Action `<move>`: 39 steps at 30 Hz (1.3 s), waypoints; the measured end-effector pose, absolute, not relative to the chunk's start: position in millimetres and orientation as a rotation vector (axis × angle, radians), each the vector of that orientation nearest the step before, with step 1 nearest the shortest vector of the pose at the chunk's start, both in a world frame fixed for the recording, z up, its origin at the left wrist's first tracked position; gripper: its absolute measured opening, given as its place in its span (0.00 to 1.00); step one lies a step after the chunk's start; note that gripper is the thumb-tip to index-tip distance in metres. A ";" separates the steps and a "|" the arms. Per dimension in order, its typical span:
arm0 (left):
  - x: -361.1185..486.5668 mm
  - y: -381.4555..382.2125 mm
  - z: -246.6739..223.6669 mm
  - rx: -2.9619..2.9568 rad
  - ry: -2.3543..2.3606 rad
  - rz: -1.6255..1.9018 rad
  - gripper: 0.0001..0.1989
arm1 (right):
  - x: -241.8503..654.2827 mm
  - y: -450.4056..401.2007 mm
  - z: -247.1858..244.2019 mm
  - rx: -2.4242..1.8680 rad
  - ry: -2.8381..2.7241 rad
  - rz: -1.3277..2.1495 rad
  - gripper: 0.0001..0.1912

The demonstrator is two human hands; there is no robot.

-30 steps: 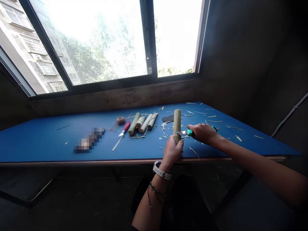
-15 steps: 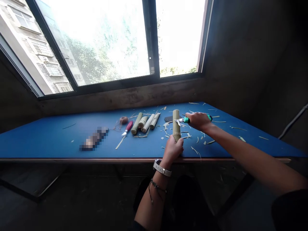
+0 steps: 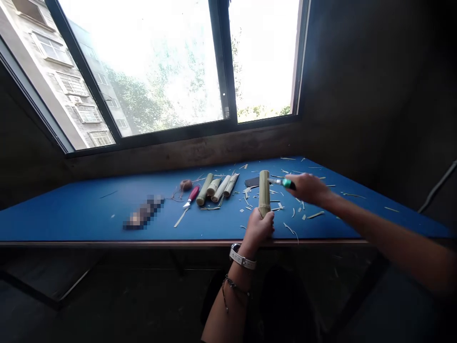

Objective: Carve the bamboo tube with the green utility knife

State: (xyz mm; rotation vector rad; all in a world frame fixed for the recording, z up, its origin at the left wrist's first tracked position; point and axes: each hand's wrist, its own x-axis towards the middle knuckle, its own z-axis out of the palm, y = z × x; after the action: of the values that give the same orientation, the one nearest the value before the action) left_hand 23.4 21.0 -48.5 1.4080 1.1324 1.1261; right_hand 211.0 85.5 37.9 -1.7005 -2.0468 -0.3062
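Note:
My left hand (image 3: 260, 227) is wrapped round the lower end of a bamboo tube (image 3: 264, 190), which points away from me above the table's front edge. Closed round the green and black handle of a utility knife (image 3: 285, 183), my right hand (image 3: 307, 187) is to the right of the tube. The blade is smeared by motion and points left at the tube's upper right side; whether it touches cannot be made out. Thin bamboo shavings (image 3: 280, 206) lie scattered around the tube.
Several cut bamboo pieces (image 3: 205, 189) lie left of centre on the blue table (image 3: 85, 205). Beside them are a red-handled knife (image 3: 193, 195) and a ball of twine (image 3: 185, 185). A dark phone-like slab (image 3: 253, 182) rests behind the tube. At the left is a blurred-out object (image 3: 143, 213).
My right hand has drawn the knife slightly right, off the middle of the tube. My left hand still grips the tube's lower end. The whole view has shifted slightly.

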 end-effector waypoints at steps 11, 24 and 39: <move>22.0 22.4 -48.0 1.434 1.122 1.101 0.06 | 180.5 50.1 -4.3 -1.786 -2.462 -0.394 0.13; 20.9 30.3 -55.5 1.477 1.170 1.105 0.07 | 177.0 73.9 -2.2 -1.810 -2.363 -0.495 0.15; 22.8 27.7 -40.3 1.237 1.160 1.120 0.08 | 167.9 85.4 5.3 -1.750 -2.396 -0.525 0.17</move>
State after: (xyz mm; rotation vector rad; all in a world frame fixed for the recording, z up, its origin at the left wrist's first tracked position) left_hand 22.8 27.7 -40.3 1.2367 1.1601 1.1197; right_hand 167.9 85.4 5.3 -1.7504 -2.3961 -0.5250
